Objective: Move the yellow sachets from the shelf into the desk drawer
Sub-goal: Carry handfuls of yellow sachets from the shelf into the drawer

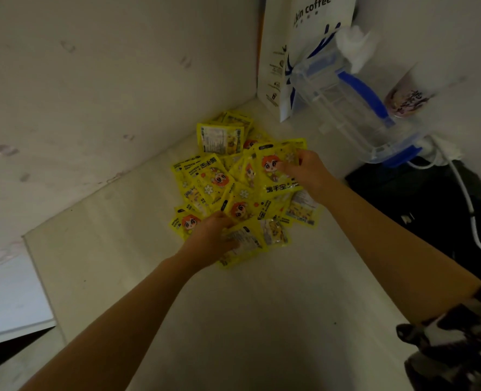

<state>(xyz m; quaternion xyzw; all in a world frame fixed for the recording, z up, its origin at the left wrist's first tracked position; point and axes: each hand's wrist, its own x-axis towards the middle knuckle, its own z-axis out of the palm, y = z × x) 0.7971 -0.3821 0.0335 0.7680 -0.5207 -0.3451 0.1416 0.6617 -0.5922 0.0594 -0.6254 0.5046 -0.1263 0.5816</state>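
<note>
A loose heap of several yellow sachets (219,184) with a cartoon face lies in the back corner of a pale shelf (261,306). My left hand (211,238) is at the heap's near edge, its fingers curled round the sachets there. My right hand (304,167) is on the heap's right side and pinches one upright sachet (273,170) between thumb and fingers. The desk drawer is out of view.
A white coffee paper bag (298,52) stands against the back wall. A clear plastic jug with blue handle (354,103) lies tilted to the right, next to a patterned cup (405,103). A black object with white cable (436,207) sits at right.
</note>
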